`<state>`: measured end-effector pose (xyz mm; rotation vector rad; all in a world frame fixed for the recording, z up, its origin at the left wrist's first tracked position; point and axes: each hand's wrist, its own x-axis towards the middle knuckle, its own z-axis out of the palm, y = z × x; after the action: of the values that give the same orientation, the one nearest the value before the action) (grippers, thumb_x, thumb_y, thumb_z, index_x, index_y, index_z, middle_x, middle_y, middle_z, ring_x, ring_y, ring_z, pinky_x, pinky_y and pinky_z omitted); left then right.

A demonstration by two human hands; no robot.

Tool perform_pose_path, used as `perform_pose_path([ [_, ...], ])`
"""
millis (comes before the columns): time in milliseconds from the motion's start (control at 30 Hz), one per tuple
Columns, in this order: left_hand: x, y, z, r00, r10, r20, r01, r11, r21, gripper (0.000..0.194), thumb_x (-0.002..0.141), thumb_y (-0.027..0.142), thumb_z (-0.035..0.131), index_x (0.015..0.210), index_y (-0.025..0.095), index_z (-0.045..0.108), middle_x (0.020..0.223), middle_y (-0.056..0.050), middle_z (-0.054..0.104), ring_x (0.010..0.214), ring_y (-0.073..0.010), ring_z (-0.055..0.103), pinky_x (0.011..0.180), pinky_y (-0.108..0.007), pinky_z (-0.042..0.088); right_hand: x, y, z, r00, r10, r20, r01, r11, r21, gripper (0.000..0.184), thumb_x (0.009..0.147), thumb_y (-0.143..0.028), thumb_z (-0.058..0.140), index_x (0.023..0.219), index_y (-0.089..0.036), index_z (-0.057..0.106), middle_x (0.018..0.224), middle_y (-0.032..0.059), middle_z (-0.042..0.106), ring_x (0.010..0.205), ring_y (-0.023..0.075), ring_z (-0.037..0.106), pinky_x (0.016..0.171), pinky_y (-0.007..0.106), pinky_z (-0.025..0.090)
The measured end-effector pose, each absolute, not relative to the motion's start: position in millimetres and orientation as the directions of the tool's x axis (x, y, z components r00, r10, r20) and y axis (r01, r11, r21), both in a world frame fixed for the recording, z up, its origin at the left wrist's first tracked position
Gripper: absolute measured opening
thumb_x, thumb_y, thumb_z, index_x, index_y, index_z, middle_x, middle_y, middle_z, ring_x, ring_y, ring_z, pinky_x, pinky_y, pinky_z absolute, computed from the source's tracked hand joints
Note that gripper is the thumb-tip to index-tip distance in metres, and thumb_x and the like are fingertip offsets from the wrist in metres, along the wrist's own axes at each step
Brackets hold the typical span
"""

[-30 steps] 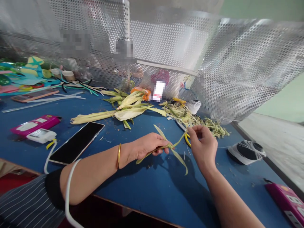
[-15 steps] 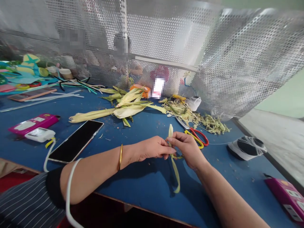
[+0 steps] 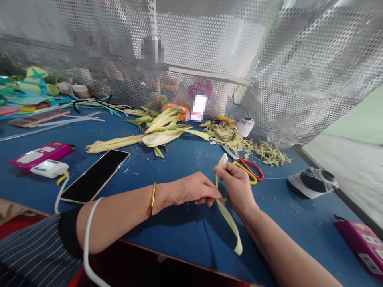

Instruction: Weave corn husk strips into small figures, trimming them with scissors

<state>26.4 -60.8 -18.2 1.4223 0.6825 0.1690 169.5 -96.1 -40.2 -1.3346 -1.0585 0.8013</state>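
Pale green strips of corn husk (image 3: 229, 223) pass between my two hands, above the front of the blue table. My left hand (image 3: 196, 189), with a gold bangle at the wrist, pinches them at a crossing near the middle. My right hand (image 3: 236, 183) is closed on the upper end of a strip, whose tip sticks up past the thumb. A long end hangs down below the fingers. Part of the crossing is hidden by my fingers. Just beyond my right hand lie scissors (image 3: 253, 169) with red and yellow handles.
Whole corn husks (image 3: 161, 137) lie at the back middle, beside a heap of husk scraps (image 3: 230, 137). A black phone (image 3: 97, 175) and a magenta power strip (image 3: 40, 154) are at the left. A wrapped spool of thread (image 3: 312, 183) sits right. Perforated metal sheeting (image 3: 209, 44) stands behind.
My right hand has shifted slightly up the strip, and the upper tip leans more to the right. The hanging end has swung right and shows longer and wider.
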Motion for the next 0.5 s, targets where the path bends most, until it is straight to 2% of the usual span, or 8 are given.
perform_pose_path([
  [167, 27.6, -60.2, -21.4, 0.778, 0.535, -0.329, 0.254, 0.212, 0.944, 0.032, 0.073, 0.041, 0.068, 0.055, 0.015, 0.064, 0.053, 0.0, 0.057, 0.043, -0.0067, 0.039, 0.044, -0.024, 0.028, 176.2, -92.5, -41.0, 0.335, 0.919, 0.207, 0.238, 0.13, -0.962, 0.028, 0.078, -0.039, 0.064, 0.06, -0.02, 0.054, 0.059, -0.0024, 0.051, 0.061, 0.0138, 0.046, 0.059, 0.028, 0.036],
  [267, 26.7, -54.7, -20.0, 0.713, 0.613, -0.339, 0.183, 0.304, 0.935, 0.037, 0.073, 0.049, 0.07, 0.066, 0.013, 0.068, 0.058, -0.001, 0.059, 0.047, -0.0071, 0.043, 0.047, -0.023, 0.032, 186.6, -92.0, -33.5, 0.371, 0.854, 0.364, 0.415, 0.198, -0.888, 0.022, 0.083, -0.04, 0.06, 0.077, -0.019, 0.062, 0.074, 0.0009, 0.06, 0.071, 0.0159, 0.052, 0.067, 0.028, 0.04],
  [333, 25.7, -50.2, -17.6, 0.682, 0.644, -0.347, 0.127, 0.363, 0.923, 0.041, 0.075, 0.052, 0.068, 0.076, 0.011, 0.07, 0.064, -0.002, 0.061, 0.05, -0.0078, 0.047, 0.05, -0.023, 0.035, 193.7, -93.8, -25.4, 0.38, 0.815, 0.438, 0.504, 0.215, -0.837, 0.025, 0.086, -0.044, 0.057, 0.085, -0.02, 0.063, 0.08, 0.002, 0.062, 0.072, 0.0163, 0.053, 0.066, 0.028, 0.04],
  [400, 24.8, -46.5, -15.5, 0.664, 0.661, -0.351, 0.079, 0.405, 0.911, 0.042, 0.08, 0.051, 0.063, 0.081, 0.009, 0.07, 0.067, -0.003, 0.063, 0.053, -0.0085, 0.05, 0.052, -0.024, 0.038, 198.4, -96.6, -18.1, 0.329, 0.847, 0.417, 0.549, 0.188, -0.815, 0.032, 0.088, -0.049, 0.054, 0.077, -0.02, 0.06, 0.071, 0.0008, 0.06, 0.066, 0.015, 0.05, 0.061, 0.027, 0.038],
  [500, 24.4, -43.1, -15.3, 0.618, 0.698, -0.361, 0.023, 0.443, 0.896, 0.039, 0.082, 0.049, 0.063, 0.076, 0.01, 0.066, 0.069, -0.004, 0.064, 0.054, -0.0094, 0.053, 0.053, -0.025, 0.04, 199.1, -99.6, -14.6, 0.138, 0.963, 0.233, 0.612, 0.102, -0.785, 0.044, 0.087, -0.057, 0.052, 0.064, -0.02, 0.056, 0.057, -0.002, 0.052, 0.054, 0.0126, 0.043, 0.052, 0.026, 0.031],
])
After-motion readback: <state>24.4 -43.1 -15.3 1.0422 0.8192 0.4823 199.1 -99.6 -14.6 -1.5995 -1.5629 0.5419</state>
